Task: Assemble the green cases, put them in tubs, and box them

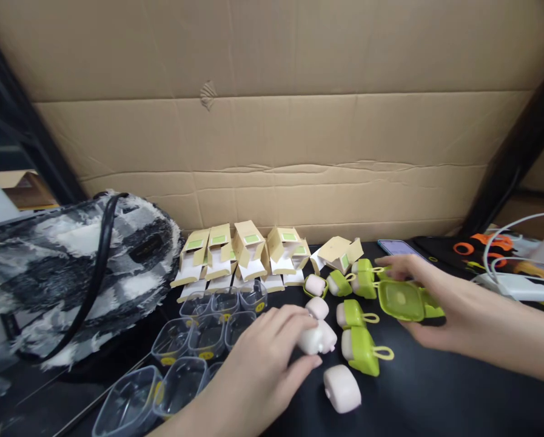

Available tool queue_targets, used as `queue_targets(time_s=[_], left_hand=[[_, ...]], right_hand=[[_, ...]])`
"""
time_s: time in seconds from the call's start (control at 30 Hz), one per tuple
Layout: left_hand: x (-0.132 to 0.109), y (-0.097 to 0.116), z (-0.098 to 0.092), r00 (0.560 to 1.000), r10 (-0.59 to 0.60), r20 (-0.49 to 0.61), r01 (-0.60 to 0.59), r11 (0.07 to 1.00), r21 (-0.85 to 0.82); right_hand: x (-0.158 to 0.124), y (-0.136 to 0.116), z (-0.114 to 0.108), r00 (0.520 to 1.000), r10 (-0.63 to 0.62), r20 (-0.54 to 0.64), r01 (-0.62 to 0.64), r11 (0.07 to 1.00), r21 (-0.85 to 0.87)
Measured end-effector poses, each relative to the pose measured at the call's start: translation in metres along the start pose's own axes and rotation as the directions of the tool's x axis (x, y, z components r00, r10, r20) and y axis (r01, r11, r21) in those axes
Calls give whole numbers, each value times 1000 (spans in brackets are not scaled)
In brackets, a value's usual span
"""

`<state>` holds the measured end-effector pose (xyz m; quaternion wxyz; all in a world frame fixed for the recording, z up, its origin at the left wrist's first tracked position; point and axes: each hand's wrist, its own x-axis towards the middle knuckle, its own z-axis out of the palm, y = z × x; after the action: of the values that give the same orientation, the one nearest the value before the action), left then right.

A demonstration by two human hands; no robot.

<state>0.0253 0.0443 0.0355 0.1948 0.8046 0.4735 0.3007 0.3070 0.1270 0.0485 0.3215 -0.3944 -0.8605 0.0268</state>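
Note:
My left hand has its fingers and thumb closed around a small white rounded block at the middle of the black table. Paler pinkish blocks lie close by: one block just behind it and another block nearer me. On the right, my right hand grips a green silicone case whose hollow inside faces me. Between the hands stand several green cases with loop straps, such as the nearest case, with pale blocks inside. One open case shows its block from above.
Several clear plastic tubs stand at the left. Opened cardboard boxes line the back against a cardboard wall. A shaggy black-and-white bag sits far left. At right are a phone, orange-handled scissors and a white charger with cables.

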Motion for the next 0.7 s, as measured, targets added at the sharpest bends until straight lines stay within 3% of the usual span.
queue_targets(time_s=[0.07,0.17,0.23,0.33,0.47,0.6,0.7], left_hand=[[0,1,-4,983,-176,-55,143,915,-378],[0,3,-6,909,-415,37,273,526,-805],[0,5,-6,886,-453,95,245,285,-927],[-2,8,-4,881,-444,164,226,91,-970],[-4,10,1,880,-434,194,232,36,-972],[-5,11,5,872,-481,90,167,120,-979],[-7,13,5,852,-515,89,206,176,-963]], right_hand=[[2,-19,-3,996,-72,61,69,997,46],[2,-47,4,976,-206,73,196,973,121],[1,-60,15,969,-241,57,230,961,150],[-3,-68,34,976,-219,-1,214,954,212],[-7,-69,56,989,-143,26,122,913,390],[-8,-69,65,989,-145,-4,135,906,402],[-9,-69,67,980,-185,-70,198,907,371]])
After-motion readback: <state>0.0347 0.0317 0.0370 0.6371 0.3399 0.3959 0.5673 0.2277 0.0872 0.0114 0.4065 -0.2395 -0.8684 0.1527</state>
